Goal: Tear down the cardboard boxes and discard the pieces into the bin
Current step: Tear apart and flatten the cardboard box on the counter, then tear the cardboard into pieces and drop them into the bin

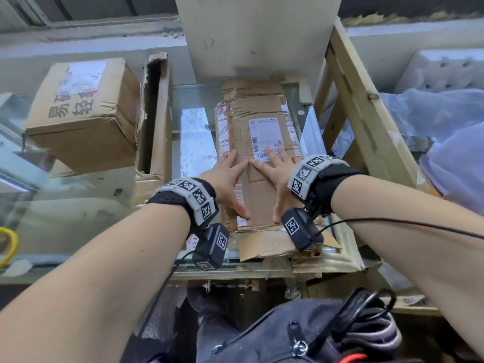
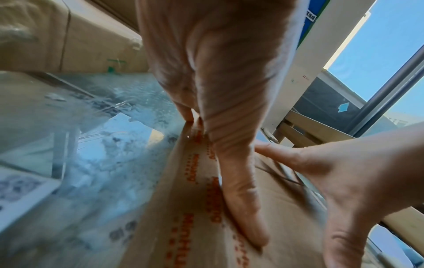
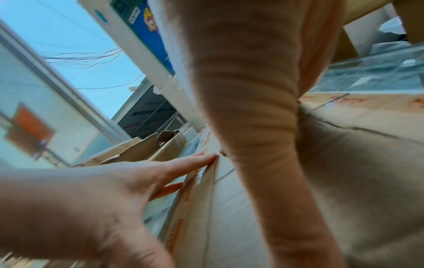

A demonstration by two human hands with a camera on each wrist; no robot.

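A flattened brown cardboard box with a white shipping label lies on the glass tabletop. My left hand and right hand rest side by side on its near half, fingers straight, and press it flat. In the left wrist view my left hand lies along orange-printed tape on the cardboard, with the right hand beside it. In the right wrist view my right hand presses the cardboard, and the left hand's fingers touch its edge. No bin is in view.
A closed, taped box sits at the left, with a folded cardboard piece standing next to it. A white board rises behind. A wooden frame and plastic bags crowd the right. A black bag hangs below.
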